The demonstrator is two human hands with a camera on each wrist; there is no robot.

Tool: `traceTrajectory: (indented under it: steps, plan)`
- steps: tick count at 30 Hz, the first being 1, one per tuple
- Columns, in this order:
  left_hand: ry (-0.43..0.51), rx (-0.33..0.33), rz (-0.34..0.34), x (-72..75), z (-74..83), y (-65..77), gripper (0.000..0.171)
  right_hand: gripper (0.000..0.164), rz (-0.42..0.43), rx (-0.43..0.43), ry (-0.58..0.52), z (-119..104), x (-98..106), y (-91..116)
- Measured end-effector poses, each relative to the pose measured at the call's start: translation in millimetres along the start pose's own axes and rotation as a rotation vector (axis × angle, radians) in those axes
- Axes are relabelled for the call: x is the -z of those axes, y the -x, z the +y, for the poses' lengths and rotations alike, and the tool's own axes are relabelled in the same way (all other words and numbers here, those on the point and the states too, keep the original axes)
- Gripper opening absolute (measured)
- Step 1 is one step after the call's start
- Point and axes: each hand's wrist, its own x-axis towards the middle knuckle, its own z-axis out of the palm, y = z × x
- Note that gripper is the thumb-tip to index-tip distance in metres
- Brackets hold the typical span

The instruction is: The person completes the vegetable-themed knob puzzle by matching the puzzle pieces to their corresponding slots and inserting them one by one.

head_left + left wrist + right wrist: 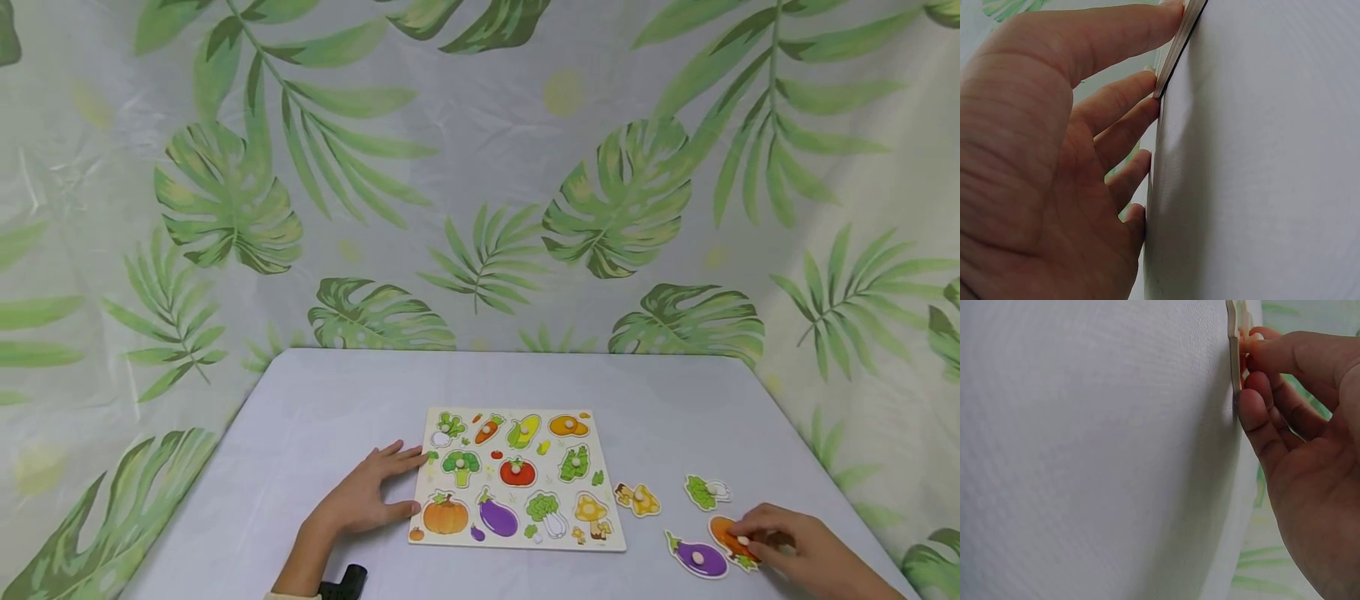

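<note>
A wooden peg puzzle board (551,479) with vegetable pictures lies on the table. My left hand (367,492) is at its left side, fingers extended and thumb apart, fingertips touching the board's edge (1179,47). To the right of the board, my right hand (798,542) pinches the small knob on an orange pumpkin piece (723,533) between thumb and fingers. That piece is seen edge-on, close to the tabletop, in the right wrist view. Beside it lies a purple eggplant piece (697,557) with its own knob.
A bok choy piece (705,492) lies beyond the pumpkin piece, and a yellow mushroom piece (639,500) lies near the board's right edge. Knobbed pieces, such as the tomato (517,473), sit in the board. A leaf-patterned curtain (480,167) surrounds the white table (337,392).
</note>
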Motion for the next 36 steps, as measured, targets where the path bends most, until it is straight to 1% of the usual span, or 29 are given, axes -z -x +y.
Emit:
traceTrajectory:
  steps: [2,5,12,17,20,23,25,30,36]
  plan:
    - [-0.001,0.0,0.001,-0.1,0.3,-0.3,0.07,0.039,-0.005,0.029,-0.009,2,0,1]
    - [-0.002,0.0,0.003,-0.3,0.2,-0.4,0.07,0.039,-0.017,0.033,-0.017,3,1,0]
    - [0.0,0.005,0.006,1.1,1.1,-0.4,0.071,0.041,-0.018,0.076,-0.028,6,0,1]
    - [-0.004,0.0,0.002,0.8,1.6,-0.8,0.07,0.041,-0.066,0.073,-0.064,8,1,1]
    - [-0.004,-0.004,0.005,0.4,1.7,-0.7,0.07,0.041,-0.071,0.084,-0.068,9,3,2]
    - [-0.005,-0.003,0.003,0.3,2.0,-0.5,0.07,0.042,-0.037,0.091,-0.03,8,4,3]
    - [-0.005,0.003,0.002,0.3,2.4,-0.3,0.07,0.041,-0.018,0.063,-0.008,6,4,3]
    - [-0.001,0.016,-0.001,0.7,3.2,0.2,0.071,0.033,0.07,-0.011,0.072,-5,1,-1]
    - [-0.008,0.011,-0.001,0.5,2.5,0.2,0.071,0.032,0.197,-0.038,0.167,-19,-5,-13]
